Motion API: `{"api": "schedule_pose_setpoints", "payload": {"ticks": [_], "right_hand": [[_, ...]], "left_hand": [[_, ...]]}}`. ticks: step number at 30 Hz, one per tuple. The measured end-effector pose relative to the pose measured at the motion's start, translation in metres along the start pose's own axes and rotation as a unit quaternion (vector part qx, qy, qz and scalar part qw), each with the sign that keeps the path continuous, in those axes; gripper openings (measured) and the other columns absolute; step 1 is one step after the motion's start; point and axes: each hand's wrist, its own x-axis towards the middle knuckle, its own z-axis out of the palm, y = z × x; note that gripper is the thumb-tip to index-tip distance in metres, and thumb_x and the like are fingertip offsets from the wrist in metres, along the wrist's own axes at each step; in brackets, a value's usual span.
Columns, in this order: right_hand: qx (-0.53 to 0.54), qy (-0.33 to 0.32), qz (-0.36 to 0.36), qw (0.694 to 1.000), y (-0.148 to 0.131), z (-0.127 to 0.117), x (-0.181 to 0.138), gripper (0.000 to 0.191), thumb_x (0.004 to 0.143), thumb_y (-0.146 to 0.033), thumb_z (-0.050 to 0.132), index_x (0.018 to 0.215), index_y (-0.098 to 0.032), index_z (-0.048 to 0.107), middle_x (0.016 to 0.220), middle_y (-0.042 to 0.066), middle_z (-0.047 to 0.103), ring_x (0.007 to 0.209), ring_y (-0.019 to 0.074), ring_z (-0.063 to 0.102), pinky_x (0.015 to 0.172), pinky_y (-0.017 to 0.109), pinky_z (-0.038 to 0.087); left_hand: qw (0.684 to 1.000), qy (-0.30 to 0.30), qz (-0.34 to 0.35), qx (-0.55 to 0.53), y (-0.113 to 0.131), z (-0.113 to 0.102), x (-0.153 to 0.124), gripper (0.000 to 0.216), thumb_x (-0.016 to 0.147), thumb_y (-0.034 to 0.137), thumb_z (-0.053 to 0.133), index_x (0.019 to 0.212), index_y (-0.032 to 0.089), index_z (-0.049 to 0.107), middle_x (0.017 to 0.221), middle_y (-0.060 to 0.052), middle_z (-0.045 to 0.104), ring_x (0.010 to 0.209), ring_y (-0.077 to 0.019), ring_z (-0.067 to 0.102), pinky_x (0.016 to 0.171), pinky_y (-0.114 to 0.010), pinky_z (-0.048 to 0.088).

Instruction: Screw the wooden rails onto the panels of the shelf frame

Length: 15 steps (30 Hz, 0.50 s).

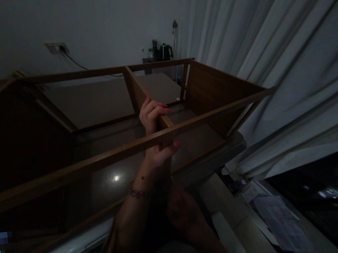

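A brown wooden cabinet frame (216,112) lies open in front of me in a dim room. My left hand (155,132) is closed round the near end of its middle divider panel (135,87), where that panel meets the front rail (70,173). The fingers curl over the panel's top edge and the thumb presses below the rail. A beaded bracelet (135,193) circles that wrist. A dark limb (184,213) that may be my right forearm rises just behind the left wrist. Its hand and fingers are lost in shadow.
Grey curtains (287,66) hang close along the frame's right side. A kettle and bottles (160,53) stand on a small stand by the far wall, and a socket with a cable (56,47) is on that wall. Papers (275,216) lie on a ledge at lower right.
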Motion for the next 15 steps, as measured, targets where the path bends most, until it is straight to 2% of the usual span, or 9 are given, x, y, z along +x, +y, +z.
{"api": "schedule_pose_setpoints", "payload": {"ticks": [7,12,15], "right_hand": [[-0.016,-0.028,-0.021,0.999,0.0022,-0.0048,-0.0015,0.052,0.095,-0.041,0.059,0.061,-0.021,0.025,0.048,-0.012,0.018,0.038,0.0056,0.009,0.038,0.018,0.012],[-0.013,-0.073,-0.011,0.997,-0.0007,-0.0040,-0.0022,0.062,0.084,-0.040,0.073,0.060,-0.020,0.019,0.046,-0.012,0.022,0.037,0.0041,0.011,0.038,0.017,0.014],[-0.003,-0.051,-0.008,0.999,-0.0004,-0.0030,-0.0031,0.061,0.086,-0.041,0.070,0.059,-0.021,0.019,0.045,-0.012,0.022,0.038,0.0042,0.011,0.038,0.018,0.014]], "left_hand": [[1.000,0.001,0.011,-0.003,-0.0012,-0.0010,-0.0001,0.068,0.068,0.078,0.056,0.115,0.029,0.056,0.110,-0.007,0.052,0.116,-0.0313,0.047,0.122,-0.058,0.015],[1.000,-0.007,0.012,0.010,-0.0024,-0.0023,-0.0003,0.072,0.067,0.082,0.054,0.116,0.029,0.054,0.109,-0.006,0.053,0.116,-0.0313,0.048,0.120,-0.062,0.016],[1.000,-0.010,0.004,0.018,-0.0008,-0.0031,-0.0005,0.075,0.066,0.086,0.051,0.114,0.028,0.054,0.109,-0.005,0.051,0.115,-0.0302,0.048,0.121,-0.061,0.016]]}}
